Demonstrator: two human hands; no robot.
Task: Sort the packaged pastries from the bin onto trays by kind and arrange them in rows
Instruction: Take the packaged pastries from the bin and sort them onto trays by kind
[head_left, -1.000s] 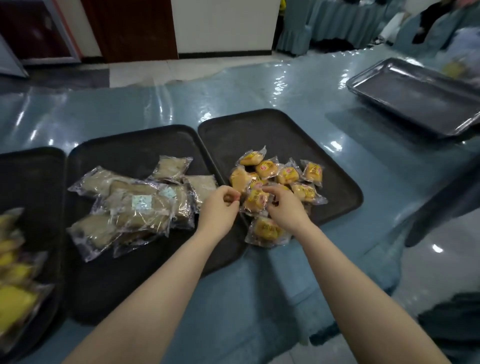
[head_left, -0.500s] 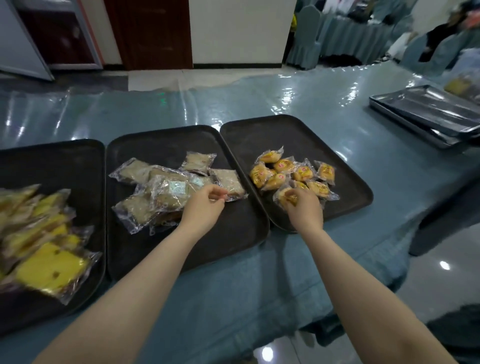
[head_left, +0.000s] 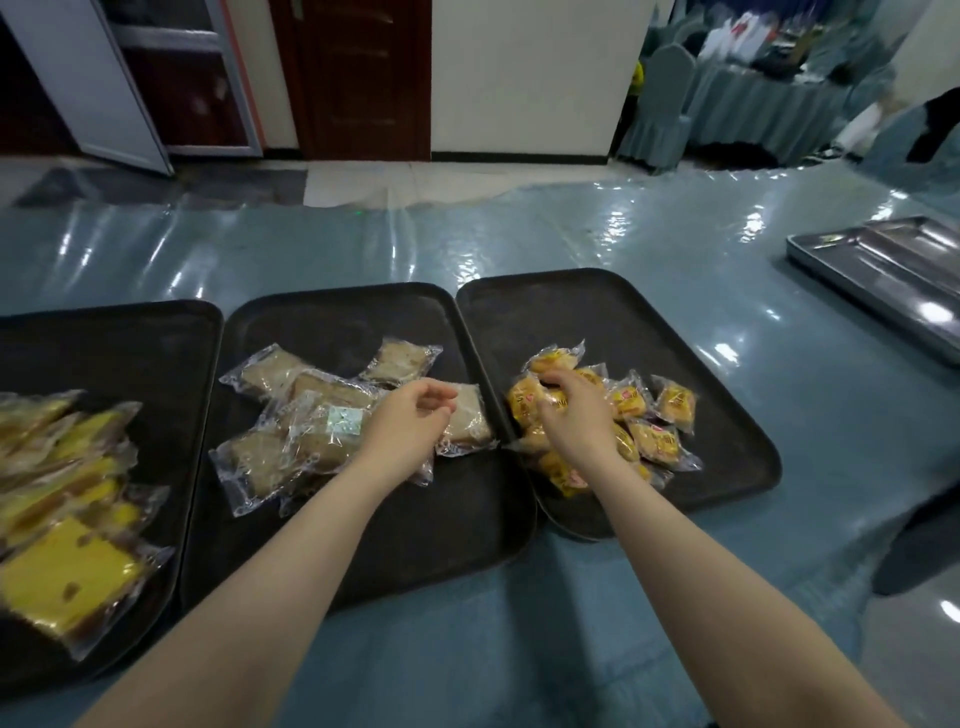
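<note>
Crinkly film packets (head_left: 644, 439) (small, golden) under right hand (head_left: 574, 415).

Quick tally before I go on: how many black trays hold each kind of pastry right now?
Yellow cake slices: 1 tray, the left tray
Brown cakes: 1 tray, the middle tray
Small golden pastries: 1 tray, the right tray
Total: 3 black trays, each with one kind
</note>
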